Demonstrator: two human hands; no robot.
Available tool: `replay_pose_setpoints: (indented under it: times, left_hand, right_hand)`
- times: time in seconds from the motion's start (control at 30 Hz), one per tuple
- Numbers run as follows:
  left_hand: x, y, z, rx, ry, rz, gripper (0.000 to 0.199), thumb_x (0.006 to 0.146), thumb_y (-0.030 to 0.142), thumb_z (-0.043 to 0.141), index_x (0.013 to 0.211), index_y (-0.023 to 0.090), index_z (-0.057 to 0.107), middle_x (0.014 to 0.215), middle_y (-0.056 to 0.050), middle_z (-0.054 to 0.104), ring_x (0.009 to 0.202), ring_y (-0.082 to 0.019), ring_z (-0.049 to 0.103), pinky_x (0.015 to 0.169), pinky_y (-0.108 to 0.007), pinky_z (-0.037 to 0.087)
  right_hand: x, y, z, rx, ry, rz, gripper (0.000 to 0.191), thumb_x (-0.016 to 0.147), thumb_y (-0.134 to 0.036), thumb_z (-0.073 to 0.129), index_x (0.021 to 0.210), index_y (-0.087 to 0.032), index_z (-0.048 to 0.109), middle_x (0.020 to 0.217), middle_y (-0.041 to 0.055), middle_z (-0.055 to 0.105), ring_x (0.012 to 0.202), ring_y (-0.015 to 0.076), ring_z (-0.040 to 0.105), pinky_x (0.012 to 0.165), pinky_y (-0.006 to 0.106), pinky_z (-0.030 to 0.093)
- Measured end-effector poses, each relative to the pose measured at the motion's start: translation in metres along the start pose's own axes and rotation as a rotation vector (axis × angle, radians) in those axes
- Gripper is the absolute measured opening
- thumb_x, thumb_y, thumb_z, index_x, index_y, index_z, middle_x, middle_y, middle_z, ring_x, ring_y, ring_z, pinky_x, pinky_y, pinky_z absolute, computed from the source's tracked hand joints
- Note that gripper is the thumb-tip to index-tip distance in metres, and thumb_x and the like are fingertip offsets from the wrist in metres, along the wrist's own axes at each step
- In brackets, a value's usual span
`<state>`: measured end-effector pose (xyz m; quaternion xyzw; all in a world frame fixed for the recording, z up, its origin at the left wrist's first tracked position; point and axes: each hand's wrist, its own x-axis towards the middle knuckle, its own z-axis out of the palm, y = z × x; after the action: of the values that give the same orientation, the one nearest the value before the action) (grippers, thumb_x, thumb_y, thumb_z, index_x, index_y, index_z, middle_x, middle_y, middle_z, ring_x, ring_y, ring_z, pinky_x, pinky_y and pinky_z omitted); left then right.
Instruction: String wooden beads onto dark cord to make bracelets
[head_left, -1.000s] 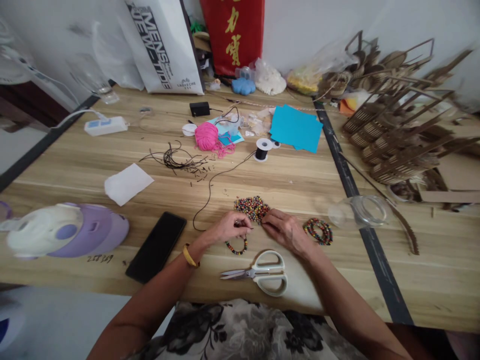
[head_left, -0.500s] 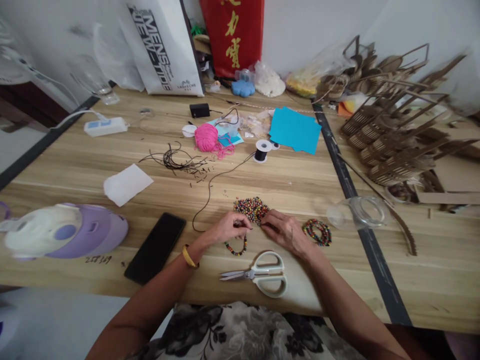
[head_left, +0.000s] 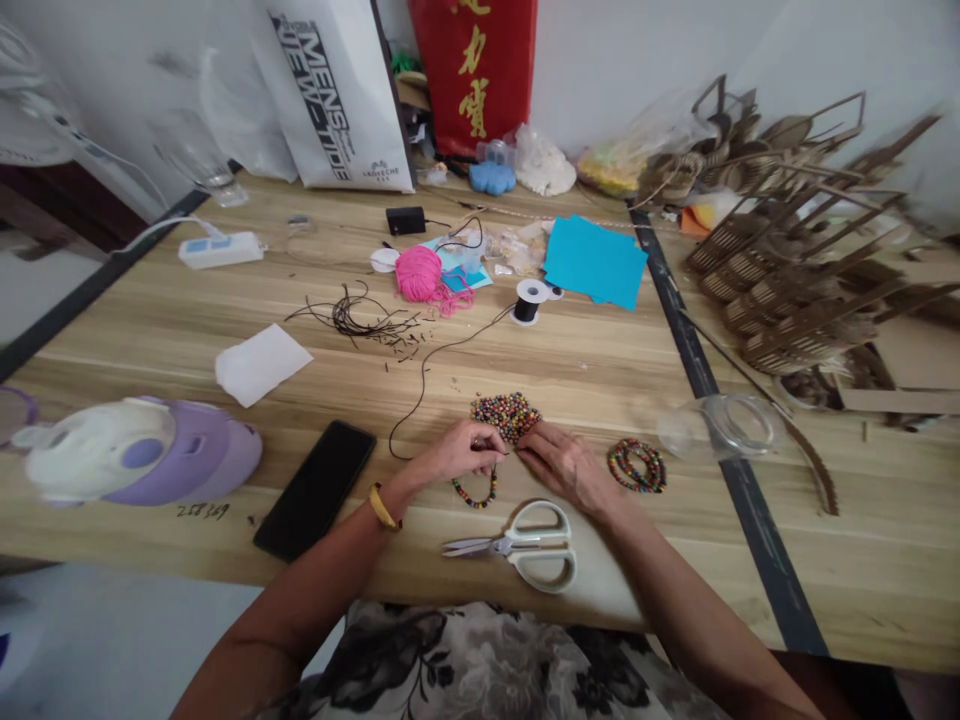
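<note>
My left hand [head_left: 469, 449] pinches the end of a dark cord, and a short strand of strung beads [head_left: 475, 500] hangs in a curve below it. The cord runs back to a white spool [head_left: 526, 308] of black cord. My right hand [head_left: 559, 460] rests at the near right edge of a pile of small multicoloured beads [head_left: 504, 413]; its fingers are together and the tips hide whatever they touch. To its right lies a coiled ring of strung beads [head_left: 636, 466]. White-handled scissors [head_left: 525, 546] lie nearer to me.
A black phone [head_left: 315, 490] and a purple and white bottle [head_left: 150, 450] are on the left. Cut cords [head_left: 360, 318], pink yarn [head_left: 418, 273] and blue sheets [head_left: 595, 262] lie farther back. A clear plastic coil [head_left: 739, 425] and woven baskets [head_left: 780, 290] stand right.
The view has shifted slightly. Both hands stay in nearly the same places, the left one still pinching the cord and the right one still beside the bead pile.
</note>
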<state>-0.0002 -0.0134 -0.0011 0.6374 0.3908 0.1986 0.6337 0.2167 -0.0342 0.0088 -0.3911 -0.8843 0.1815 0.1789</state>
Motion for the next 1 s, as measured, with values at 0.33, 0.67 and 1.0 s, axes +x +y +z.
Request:
replay_pose_setpoints:
  times: [0.33, 0.67, 1.0]
  left_hand:
    - [-0.002, 0.001, 0.0, 0.047, 0.003, 0.029, 0.012, 0.078, 0.022, 0.06, 0.078, 0.011, 0.063, 0.059, 0.0, 0.061, 0.054, -0.01, 0.059, 0.052, -0.018, 0.044]
    - [-0.001, -0.005, 0.0, 0.07, 0.006, 0.05, 0.011, 0.077, 0.022, 0.061, 0.08, 0.012, 0.063, 0.058, 0.0, 0.063, 0.055, -0.011, 0.06, 0.054, -0.018, 0.043]
    - [-0.003, -0.002, 0.0, 0.038, -0.003, 0.036, 0.008, 0.077, 0.019, 0.059, 0.078, 0.012, 0.063, 0.058, 0.0, 0.062, 0.054, -0.011, 0.06, 0.053, -0.019, 0.044]
  right_hand:
    - [0.003, -0.01, 0.011, 0.497, 0.153, 0.12, 0.017, 0.089, -0.031, 0.056, 0.09, -0.017, 0.064, 0.082, 0.0073, 0.067, 0.072, 0.0158, 0.061, 0.062, 0.026, 0.048]
    - [0.003, -0.011, 0.019, 0.749, 0.136, 0.253, 0.024, 0.085, -0.039, 0.059, 0.088, -0.016, 0.064, 0.077, 0.0045, 0.065, 0.065, 0.0136, 0.058, 0.058, 0.024, 0.047]
    - [0.003, -0.006, 0.022, 0.772, 0.086, 0.262, 0.022, 0.087, -0.038, 0.059, 0.089, -0.017, 0.064, 0.073, 0.0028, 0.061, 0.064, 0.0128, 0.055, 0.056, 0.023, 0.045]
